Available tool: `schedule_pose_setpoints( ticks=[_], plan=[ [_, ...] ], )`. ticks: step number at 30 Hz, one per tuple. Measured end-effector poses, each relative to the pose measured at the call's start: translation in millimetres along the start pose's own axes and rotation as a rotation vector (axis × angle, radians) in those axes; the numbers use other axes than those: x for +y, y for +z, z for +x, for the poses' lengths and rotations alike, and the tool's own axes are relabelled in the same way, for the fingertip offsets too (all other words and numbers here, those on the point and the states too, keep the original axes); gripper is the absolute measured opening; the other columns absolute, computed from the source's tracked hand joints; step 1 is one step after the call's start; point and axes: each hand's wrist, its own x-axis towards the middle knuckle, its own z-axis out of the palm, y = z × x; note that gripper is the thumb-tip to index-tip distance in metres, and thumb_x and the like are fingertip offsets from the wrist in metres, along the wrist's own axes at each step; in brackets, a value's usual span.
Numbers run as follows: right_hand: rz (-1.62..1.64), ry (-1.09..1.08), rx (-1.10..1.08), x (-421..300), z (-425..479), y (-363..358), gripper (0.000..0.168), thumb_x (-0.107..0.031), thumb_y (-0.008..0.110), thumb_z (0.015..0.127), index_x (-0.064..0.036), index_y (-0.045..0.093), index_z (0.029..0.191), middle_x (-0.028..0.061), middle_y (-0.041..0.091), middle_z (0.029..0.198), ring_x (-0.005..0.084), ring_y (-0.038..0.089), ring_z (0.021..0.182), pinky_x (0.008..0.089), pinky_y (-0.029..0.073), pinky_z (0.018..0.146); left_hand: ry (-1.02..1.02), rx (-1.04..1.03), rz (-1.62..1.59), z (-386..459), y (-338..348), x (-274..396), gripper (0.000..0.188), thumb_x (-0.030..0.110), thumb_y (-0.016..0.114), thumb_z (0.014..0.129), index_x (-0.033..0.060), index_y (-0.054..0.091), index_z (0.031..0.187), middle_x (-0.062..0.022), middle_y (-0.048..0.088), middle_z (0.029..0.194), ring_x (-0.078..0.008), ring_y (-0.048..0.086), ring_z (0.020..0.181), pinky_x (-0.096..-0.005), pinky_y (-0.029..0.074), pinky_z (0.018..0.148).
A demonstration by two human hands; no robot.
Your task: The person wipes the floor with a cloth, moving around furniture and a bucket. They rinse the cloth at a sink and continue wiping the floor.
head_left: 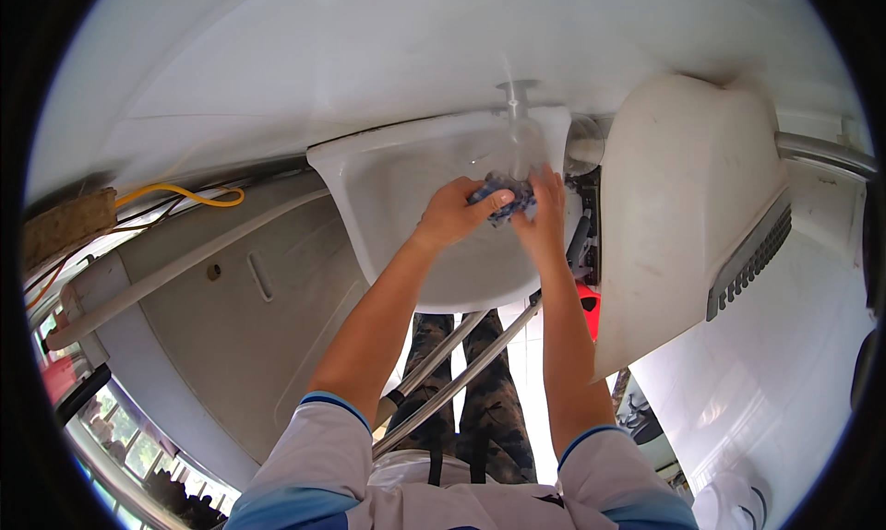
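Observation:
Over the basin of a white washbasin (387,184), my two hands meet around a crumpled, wet-looking blue patterned cloth (500,184). My left hand (453,208) grips its left side, with the thumb laid across the front. On the right side, my right hand (543,208) holds the cloth between its thumb and raised fingers. A metal tap (516,97) comes out of the wall just above. Below its spout is a pale, blurred column that looks like running water, reaching down to the cloth. The palms and the cloth's underside are hidden.
A large off-white dustpan (671,205) with a grey toothed edge (751,257) stands close to my right forearm. Metal poles (457,378) slant between me and the washbasin. Leftward lie a pale hose (201,260) and a yellow cable (183,192). A red object (589,308) shows behind my right arm.

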Motion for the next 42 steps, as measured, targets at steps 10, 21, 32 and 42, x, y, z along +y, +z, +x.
schedule_pose_setpoints(
  ticks=[10, 21, 32, 42],
  plan=[
    [0.092, -0.065, -0.017, -41, -6, -4, 0.054, -0.006, 0.068, 0.071, -0.013, 0.051, 0.122, 0.0115, 0.057, 0.11, 0.0358, 0.061, 0.088, 0.0438, 0.051, 0.072, 0.197, -0.066, 0.523, 0, -8, 35, 0.078, 0.061, 0.07, 0.072, -0.001, 0.051, 0.114, -0.0144, 0.063, 0.078, -0.0276, 0.062, 0.072, -0.0381, 0.047, 0.065],
    [0.538, 0.347, 0.158, -4, 6, 17, 0.021, -0.011, 0.068, 0.075, -0.002, 0.056, 0.089, 0.0029, 0.059, 0.075, 0.0117, 0.051, 0.064, 0.0291, 0.045, 0.06, -0.495, -0.086, -0.663, -28, 3, -76, 0.063, 0.063, 0.05, 0.087, 0.0063, 0.057, 0.113, -0.0065, 0.063, 0.109, -0.0155, 0.06, 0.091, -0.0289, 0.045, 0.082],
    [0.115, -0.077, 0.16, -48, -47, -15, 0.033, -0.001, 0.068, 0.074, 0.004, 0.054, 0.103, 0.0131, 0.059, 0.098, 0.0208, 0.059, 0.091, 0.0294, 0.045, 0.083, -0.384, -0.315, -1.64, 55, 67, -58, 0.072, 0.07, 0.047, 0.081, 0.0061, 0.055, 0.113, -0.0229, 0.06, 0.113, -0.0301, 0.064, 0.088, -0.0424, 0.055, 0.075],
    [0.263, 0.198, -0.039, -70, -123, -67, 0.043, -0.003, 0.071, 0.071, 0.005, 0.052, 0.109, 0.0183, 0.059, 0.107, 0.027, 0.059, 0.099, 0.0363, 0.046, 0.087, -0.26, -0.065, -1.634, 99, 44, -117, 0.057, 0.052, 0.054, 0.087, 0.0043, 0.054, 0.119, -0.0181, 0.063, 0.109, -0.0324, 0.063, 0.091, -0.0429, 0.052, 0.08]
  ],
)
